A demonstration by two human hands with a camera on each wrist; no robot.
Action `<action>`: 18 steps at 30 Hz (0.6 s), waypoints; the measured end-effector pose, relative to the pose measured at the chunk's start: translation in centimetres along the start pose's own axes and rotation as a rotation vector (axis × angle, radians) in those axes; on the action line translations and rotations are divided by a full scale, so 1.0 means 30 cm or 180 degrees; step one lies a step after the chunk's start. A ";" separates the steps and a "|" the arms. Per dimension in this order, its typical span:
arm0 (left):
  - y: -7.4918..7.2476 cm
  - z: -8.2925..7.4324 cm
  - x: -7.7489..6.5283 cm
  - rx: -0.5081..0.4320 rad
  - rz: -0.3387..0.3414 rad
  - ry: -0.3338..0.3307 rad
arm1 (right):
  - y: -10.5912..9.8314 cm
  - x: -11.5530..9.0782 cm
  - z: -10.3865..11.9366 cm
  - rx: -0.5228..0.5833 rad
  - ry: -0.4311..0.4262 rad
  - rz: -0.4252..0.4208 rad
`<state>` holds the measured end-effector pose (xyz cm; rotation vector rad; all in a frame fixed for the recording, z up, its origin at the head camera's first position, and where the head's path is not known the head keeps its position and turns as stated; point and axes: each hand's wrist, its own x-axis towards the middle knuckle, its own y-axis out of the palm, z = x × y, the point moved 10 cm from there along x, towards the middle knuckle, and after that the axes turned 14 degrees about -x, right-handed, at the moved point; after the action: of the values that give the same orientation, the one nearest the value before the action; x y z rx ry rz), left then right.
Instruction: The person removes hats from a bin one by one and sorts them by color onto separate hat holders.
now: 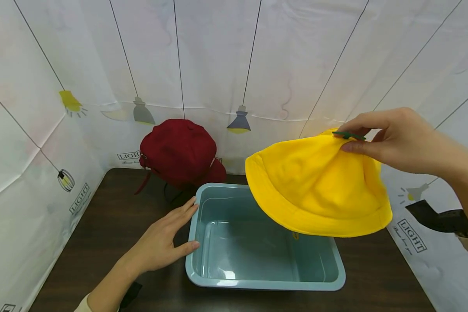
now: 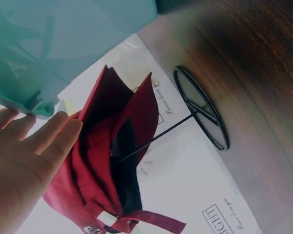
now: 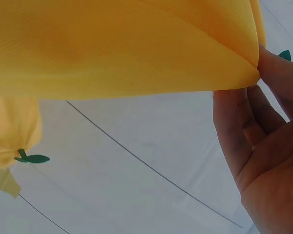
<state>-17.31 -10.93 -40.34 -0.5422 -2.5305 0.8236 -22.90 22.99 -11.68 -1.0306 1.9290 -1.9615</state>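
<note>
In the head view my right hand (image 1: pixel 398 141) pinches the crown of a yellow bucket hat (image 1: pixel 316 186) by a green leaf at its top. The hat hangs brim down over the right side of a light blue plastic bin (image 1: pixel 265 284) and hides part of it. A small yellow loop (image 1: pixel 295 235) shows below the brim. My left hand (image 1: pixel 161 240) rests at the bin's left rim, fingers spread. Close behind it, a dark red cap (image 1: pixel 179 151) sits on a black wire stand (image 2: pixel 200 109), seen in the left wrist view.
The bin stands on a dark wooden table (image 1: pixel 86 242). A white printed sheet (image 1: pixel 218 56) hangs behind and at the sides. The right wrist view shows a second yellow hat (image 3: pixel 14 129) with a green leaf, mostly hidden in the head view.
</note>
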 end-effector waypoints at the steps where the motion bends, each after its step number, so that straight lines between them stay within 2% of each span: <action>1: 0.001 -0.001 0.000 0.0003 0.0001 0.0001 | -0.007 0.000 -0.012 -0.0009 0.0046 -0.0015; 18: 0.000 -0.008 0.000 0.0037 0.0009 0.0018 | -0.078 0.019 -0.159 -0.0328 0.0551 -0.0056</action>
<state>-17.18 -10.82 -40.16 -0.5437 -2.5190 0.8361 -25.41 26.74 -8.83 -0.9323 2.1386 -2.0408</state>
